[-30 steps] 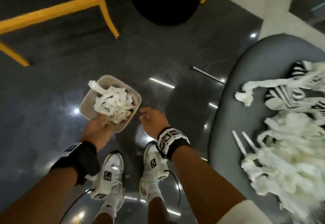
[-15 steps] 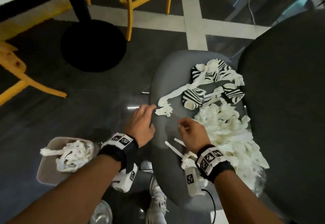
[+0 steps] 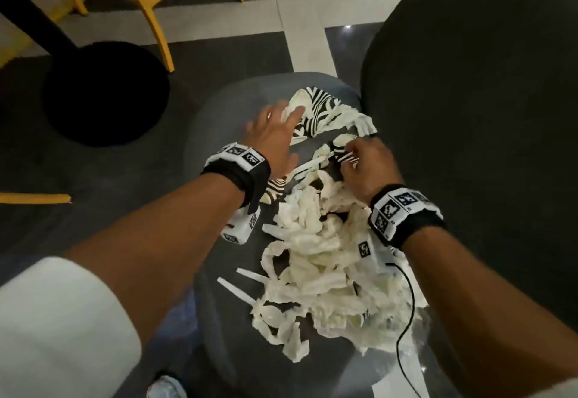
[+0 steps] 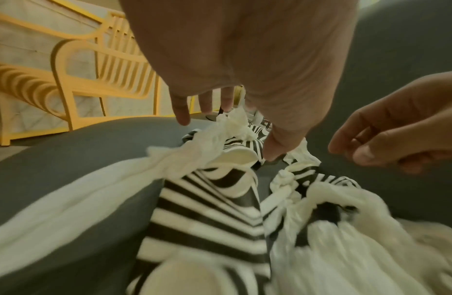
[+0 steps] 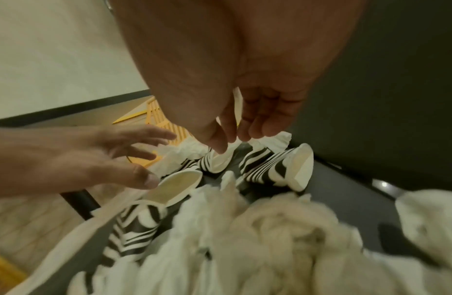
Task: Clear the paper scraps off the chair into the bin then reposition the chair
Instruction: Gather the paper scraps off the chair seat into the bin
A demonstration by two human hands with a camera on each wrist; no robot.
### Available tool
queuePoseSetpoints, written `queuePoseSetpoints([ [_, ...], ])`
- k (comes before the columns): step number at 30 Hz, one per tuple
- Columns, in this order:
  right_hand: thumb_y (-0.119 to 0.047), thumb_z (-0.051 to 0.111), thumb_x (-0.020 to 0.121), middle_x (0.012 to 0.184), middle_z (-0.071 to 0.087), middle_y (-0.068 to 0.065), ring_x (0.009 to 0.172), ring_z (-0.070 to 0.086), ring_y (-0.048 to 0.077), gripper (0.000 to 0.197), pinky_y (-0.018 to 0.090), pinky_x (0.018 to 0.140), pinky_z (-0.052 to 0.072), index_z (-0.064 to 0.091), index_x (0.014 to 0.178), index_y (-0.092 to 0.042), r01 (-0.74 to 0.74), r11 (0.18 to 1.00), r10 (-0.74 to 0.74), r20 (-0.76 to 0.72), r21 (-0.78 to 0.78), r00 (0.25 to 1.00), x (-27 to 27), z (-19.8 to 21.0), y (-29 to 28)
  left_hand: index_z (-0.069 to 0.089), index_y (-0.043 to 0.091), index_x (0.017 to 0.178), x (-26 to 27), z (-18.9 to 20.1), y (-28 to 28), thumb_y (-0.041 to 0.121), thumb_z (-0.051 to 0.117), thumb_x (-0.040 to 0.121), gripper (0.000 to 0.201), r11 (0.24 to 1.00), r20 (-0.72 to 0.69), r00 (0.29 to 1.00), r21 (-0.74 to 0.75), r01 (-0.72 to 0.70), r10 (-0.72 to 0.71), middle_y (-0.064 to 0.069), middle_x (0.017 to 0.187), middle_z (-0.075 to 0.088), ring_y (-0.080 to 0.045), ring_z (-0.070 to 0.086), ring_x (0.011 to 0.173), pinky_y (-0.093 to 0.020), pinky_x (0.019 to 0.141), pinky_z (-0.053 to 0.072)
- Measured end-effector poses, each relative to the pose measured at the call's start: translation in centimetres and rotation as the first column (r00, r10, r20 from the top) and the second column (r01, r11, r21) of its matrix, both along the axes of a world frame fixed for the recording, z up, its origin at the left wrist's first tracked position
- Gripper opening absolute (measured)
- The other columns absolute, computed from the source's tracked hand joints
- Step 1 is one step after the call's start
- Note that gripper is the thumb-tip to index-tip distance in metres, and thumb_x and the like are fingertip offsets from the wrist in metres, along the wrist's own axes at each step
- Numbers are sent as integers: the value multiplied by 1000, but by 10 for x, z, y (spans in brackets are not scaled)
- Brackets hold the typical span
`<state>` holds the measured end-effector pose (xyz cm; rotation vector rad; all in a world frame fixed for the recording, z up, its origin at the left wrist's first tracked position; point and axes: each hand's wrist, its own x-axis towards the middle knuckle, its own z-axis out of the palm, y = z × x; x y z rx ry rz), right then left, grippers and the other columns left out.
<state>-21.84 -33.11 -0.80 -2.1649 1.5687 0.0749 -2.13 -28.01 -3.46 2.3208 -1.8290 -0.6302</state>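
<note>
heaping white paper scraps (image 3: 316,260) on grey chair (image 3: 219,116), left hand (image 3: 272,135) spread, right hand (image 3: 366,166) pinching strip

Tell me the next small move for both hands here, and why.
Probably close both hands on the far scraps. The left hand is spread over the striped paper cups, the right hand pinches a white strip, and the chair seat is still heaped.

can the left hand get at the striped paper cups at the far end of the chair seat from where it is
Probably yes: the left hand hovers spread right over the striped cups on the seat; only loose white scraps lie across them.
</note>
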Motion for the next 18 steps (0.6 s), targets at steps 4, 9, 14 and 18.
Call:
queuePoseSetpoints([
  [4,-26,67,82,140,39,13,127,39,36,57,47,105,42,48,136,-21,-61,998,58,-132,-19,990,0,-3,-29,23,46,147,9,-11,-28,45,72,76,87,979,20,1000,204,-18,14,2,163,6,-39,5,149,-67,112,19],
  [9,-12,78,70,161,6,6,145,16,38,103,67,103,35,18,149,-39,-275,960,261,-195,-50,946,20,-9,-44,41,35,139,25,-19,-18,32,76,81,68,995,-19,1000,102,12,-10,-1,151,34,-35,29,135,-48,104,40],
  [14,-7,83,68,163,-15,-1,150,6,39,123,72,104,33,2,149,-50,-473,877,476,-295,88,828,54,-22,-59,55,24,129,35,-17,-1,24,75,82,51,999,-64,998,36,26,-23,-3,137,52,-34,43,122,-39,100,37],
  [18,-20,85,68,161,2,7,137,33,44,111,58,103,44,15,150,-44,-517,846,530,-296,127,795,64,-36,-59,56,27,126,47,-17,18,18,72,84,46,996,-131,989,-55,-71,64,1,136,55,-31,47,121,-38,104,37],
])
